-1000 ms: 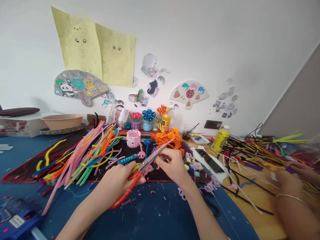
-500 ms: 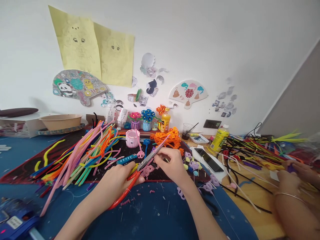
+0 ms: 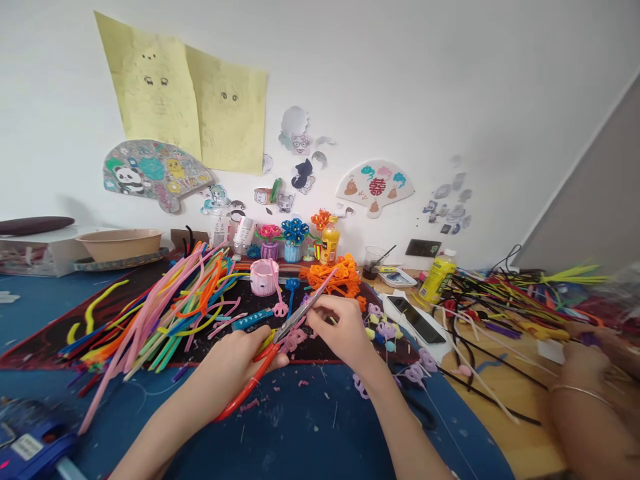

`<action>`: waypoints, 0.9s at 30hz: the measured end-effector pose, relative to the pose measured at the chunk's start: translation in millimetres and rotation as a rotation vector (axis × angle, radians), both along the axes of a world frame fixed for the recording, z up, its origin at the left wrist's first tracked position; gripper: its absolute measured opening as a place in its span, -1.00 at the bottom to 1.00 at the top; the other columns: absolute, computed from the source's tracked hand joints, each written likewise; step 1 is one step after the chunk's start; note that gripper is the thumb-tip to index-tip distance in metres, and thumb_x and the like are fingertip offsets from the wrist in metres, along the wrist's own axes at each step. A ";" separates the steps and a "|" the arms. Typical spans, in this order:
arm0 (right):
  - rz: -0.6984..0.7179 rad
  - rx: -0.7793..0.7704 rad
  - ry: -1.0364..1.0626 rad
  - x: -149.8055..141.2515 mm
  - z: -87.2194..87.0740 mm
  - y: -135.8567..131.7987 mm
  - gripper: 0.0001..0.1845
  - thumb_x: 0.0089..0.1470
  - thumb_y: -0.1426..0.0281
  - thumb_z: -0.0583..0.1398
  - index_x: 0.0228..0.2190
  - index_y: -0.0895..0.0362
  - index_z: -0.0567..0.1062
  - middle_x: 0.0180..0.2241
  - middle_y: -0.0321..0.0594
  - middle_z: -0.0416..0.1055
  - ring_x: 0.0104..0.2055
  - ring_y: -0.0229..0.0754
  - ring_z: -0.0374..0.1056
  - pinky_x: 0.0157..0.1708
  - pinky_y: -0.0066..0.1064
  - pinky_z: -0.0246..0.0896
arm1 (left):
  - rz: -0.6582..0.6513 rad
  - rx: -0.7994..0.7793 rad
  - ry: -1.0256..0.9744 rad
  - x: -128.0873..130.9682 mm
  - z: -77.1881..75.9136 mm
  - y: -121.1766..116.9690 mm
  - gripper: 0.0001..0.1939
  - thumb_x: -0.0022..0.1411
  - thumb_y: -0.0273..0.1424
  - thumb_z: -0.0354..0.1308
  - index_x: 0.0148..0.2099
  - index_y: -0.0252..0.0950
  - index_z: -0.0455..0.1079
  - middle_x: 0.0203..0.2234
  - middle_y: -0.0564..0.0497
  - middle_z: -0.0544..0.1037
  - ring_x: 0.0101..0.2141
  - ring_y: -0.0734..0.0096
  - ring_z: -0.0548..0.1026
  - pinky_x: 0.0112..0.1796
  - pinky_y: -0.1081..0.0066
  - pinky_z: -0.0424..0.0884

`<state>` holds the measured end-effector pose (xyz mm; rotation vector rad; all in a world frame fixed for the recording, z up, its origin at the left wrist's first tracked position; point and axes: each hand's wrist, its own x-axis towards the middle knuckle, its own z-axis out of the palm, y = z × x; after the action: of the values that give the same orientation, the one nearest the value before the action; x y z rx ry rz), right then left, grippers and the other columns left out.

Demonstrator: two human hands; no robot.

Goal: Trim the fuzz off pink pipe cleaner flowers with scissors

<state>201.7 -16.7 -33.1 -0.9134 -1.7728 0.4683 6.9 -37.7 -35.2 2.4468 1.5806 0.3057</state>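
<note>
I'm gripping red-handled scissors (image 3: 249,395) in my curled left hand (image 3: 240,367) and pinching a pink stem (image 3: 330,276) with my right hand (image 3: 343,330) above the dark mat (image 3: 43,347), one looped pink piece (image 3: 280,309) already lying shaped farther left (whether this stem is cut, I can't tell).

Orange-red-handled metal scissors (image 3: 287,327): blades silver-grey.
Thin pink fuzzy pipe-cleaner strip (image 3: 329,279): single plain shade.
Round pink fuzzy pot (image 3: 263,283): white-streaked rim, paler vertical stripes.
Loose multicolour pipe-cleaner bundle (image 3: 167,293): pink, orange, yellow, green, blue, red.
Heaped orange curled pipe-cleaner pieces (image 3: 347,274): orange throughout.
Flat black desk mat (image 3: 50,347): red border.
Grey fan-shaped board (image 3: 154,170): black-and-white panda, teal and yellow patches.
White fan-shaped board (image 3: 376,185): red character; brown, pink, teal motifs.
</note>
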 end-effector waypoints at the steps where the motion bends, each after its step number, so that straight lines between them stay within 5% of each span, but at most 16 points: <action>1: -0.003 0.002 0.000 0.1 -0.1 0.0 -0.81 -0.04 0.51 0.11 -0.64 0.16 0.39 -0.66 -0.36 0.23 -0.61 -0.33 0.14 -0.57 -0.50 0.03 | 0.000 0.002 0.002 -0.2 -0.9 0.3 -0.69 0.25 -0.11 -0.14 -0.39 -0.21 0.19 -0.53 0.01 0.46 -0.51 0.32 0.39 -0.47 0.42 0.11; 12: 0.019 -0.008 -0.032 -3.5 1.2 -1.4 -0.75 -0.03 0.51 0.10 -0.69 0.14 0.33 -0.71 -0.38 0.20 -0.63 -0.34 0.12 -0.60 -0.50 0.00 | -0.025 0.036 0.039 -1.8 -7.0 1.1 -0.74 0.27 -0.17 -0.18 -0.27 -0.20 0.21 -0.49 -0.01 0.49 -0.45 0.24 0.47 -0.46 0.41 0.14; 27: 0.019 -0.004 -0.026 -4.3 1.4 -1.9 -0.77 -0.05 0.51 0.09 -0.68 0.13 0.32 -0.68 -0.38 0.17 -0.61 -0.33 0.08 -0.58 -0.50 0.03 | 0.009 0.019 0.040 -1.6 -4.8 4.6 -0.72 0.25 -0.13 -0.13 -0.37 -0.20 0.18 -0.53 0.00 0.46 -0.47 0.25 0.43 -0.46 0.41 0.13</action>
<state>197.4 -18.6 -31.7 -0.9097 -1.8066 0.4743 5.3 -33.1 -40.0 2.4759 1.6126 0.2755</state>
